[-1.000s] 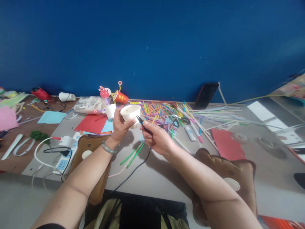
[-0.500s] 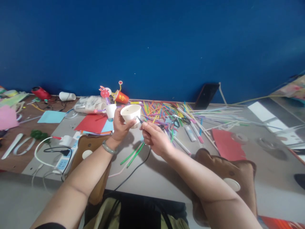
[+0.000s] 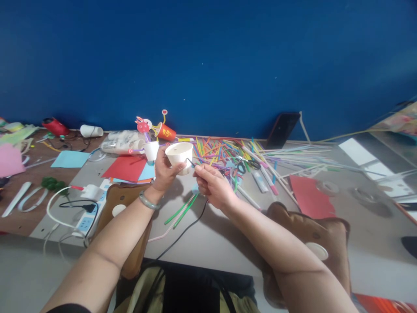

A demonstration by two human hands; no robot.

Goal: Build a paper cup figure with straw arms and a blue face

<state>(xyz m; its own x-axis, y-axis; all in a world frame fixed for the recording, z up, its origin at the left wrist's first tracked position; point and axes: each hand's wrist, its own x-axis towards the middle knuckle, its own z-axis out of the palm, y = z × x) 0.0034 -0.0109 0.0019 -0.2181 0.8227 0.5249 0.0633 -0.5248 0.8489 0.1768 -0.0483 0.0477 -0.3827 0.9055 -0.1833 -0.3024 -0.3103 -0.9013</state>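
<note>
While a big blue wall (image 3: 208, 65) stood behind everything, a gray table (image 3: 182, 250) spread out below it. Two soft brown pads (image 3: 337, 243) lay on the table, one under each arm. Past the hands, a messy heap of bright straws (image 3: 211, 153) reached toward the wall. To the left lay a sheet of red paper (image 3: 125, 168), and to the right a dark phone (image 3: 282, 130) stood tilted by the wall. The left hand (image 3: 164, 171) was partly curled, with its thumb and fingers around a white paper cup (image 3: 180, 154), up above the table. The right hand (image 3: 213, 187) was folded almost into a fist, and it gripped a thin dark tool (image 3: 191, 163). The tool's tip pointed at the cup's side, near the left thumb, but whether it touched was too small to tell. A tiny dark spot (image 3: 175, 150) showed inside the cup.
</note>
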